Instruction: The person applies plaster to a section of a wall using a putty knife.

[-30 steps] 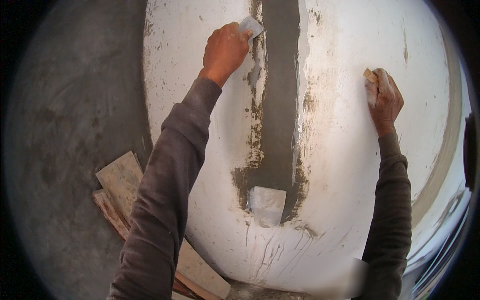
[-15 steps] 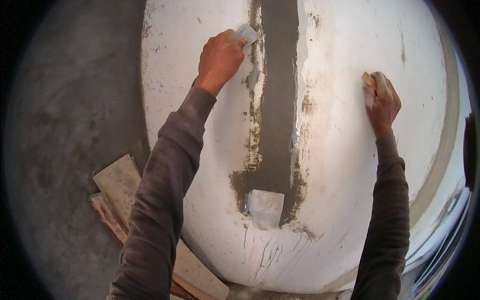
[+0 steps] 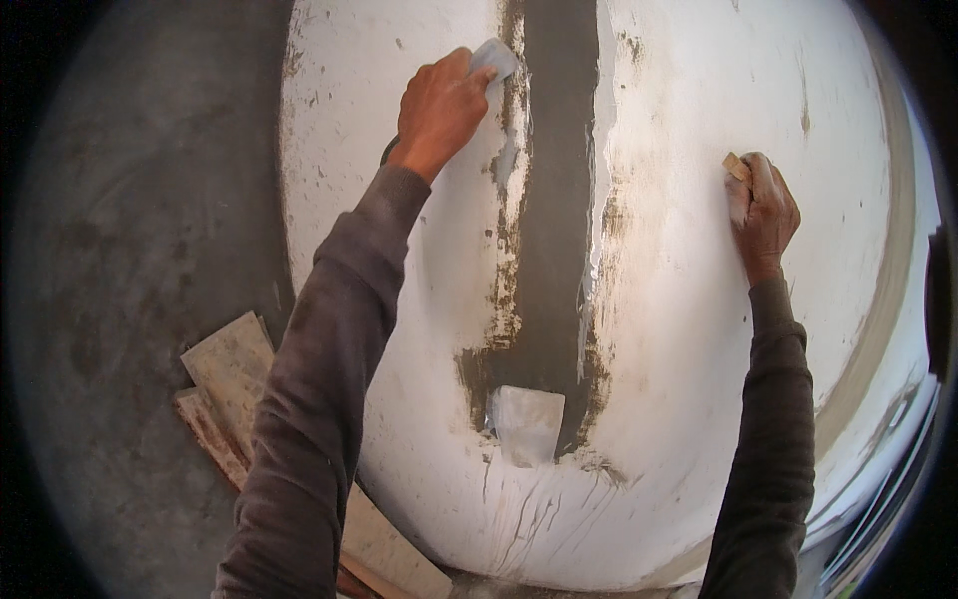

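Note:
My left hand [image 3: 440,108] is closed on a pale grey flat scraper [image 3: 496,62], whose corner rests at the left edge of a dark grey strip [image 3: 559,200]. The strip runs down a white surface [image 3: 679,299], and its borders are ragged and flaked. Off to the right, my right hand [image 3: 766,215] lies against the white surface. Its fingers are closed on a small tan flat piece [image 3: 736,167], which sticks out past the thumb; white dust coats the thumb. Toward the strip's near end sits a pale, roughly rectangular plate [image 3: 530,424].
Worn boards [image 3: 232,364] lean or lie at the lower left, partly behind my left sleeve. Dark grey floor or wall [image 3: 150,200] fills the left side. A tan-grey band [image 3: 888,260] curves along the right. Dark drip marks [image 3: 539,509] run below the plate.
My left hand and the scraper have moved slightly up along the strip's left edge. My right hand has stayed almost in place; the view has shifted a little.

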Motion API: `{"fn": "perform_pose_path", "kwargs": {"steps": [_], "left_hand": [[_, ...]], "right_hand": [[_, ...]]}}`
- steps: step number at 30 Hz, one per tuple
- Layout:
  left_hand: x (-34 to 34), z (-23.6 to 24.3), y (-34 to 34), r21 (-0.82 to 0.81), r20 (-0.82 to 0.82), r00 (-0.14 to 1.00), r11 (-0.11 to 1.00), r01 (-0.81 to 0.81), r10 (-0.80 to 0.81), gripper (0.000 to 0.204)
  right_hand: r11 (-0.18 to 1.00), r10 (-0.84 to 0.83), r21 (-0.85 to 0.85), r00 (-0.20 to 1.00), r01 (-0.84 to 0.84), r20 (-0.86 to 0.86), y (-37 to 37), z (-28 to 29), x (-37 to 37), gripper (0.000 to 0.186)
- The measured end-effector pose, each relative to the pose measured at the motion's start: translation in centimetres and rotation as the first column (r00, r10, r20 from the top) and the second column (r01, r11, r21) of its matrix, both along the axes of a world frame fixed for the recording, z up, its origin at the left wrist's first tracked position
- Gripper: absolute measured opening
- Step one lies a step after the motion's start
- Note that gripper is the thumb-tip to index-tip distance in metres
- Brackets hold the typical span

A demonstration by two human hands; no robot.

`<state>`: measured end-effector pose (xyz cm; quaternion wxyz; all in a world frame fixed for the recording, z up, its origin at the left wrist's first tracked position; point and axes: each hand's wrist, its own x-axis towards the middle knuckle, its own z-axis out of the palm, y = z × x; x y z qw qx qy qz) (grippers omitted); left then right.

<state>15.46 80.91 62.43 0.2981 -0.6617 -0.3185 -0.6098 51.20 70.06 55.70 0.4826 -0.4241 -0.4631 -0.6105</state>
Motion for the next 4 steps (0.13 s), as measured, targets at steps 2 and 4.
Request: {"fn": "perform_pose_path", "kwargs": {"steps": [2, 4], "left_hand": [[-0.2, 1.3, 0.7, 0.133, 0.000, 0.998, 0.989, -0.061, 0.062, 0.035], [0.1, 2.1, 1.3, 0.193, -0.002, 0.996, 0.978, -0.083, 0.085, 0.038]], "right_hand": [[1.000, 0.013, 0.019, 1.000, -0.013, 0.027, 0.2, -0.1, -0.3, 0.011], [1.000, 0.031, 0.002, 0.999, -0.031, 0.022, 0.2, -0.2, -0.2, 0.012]]}}
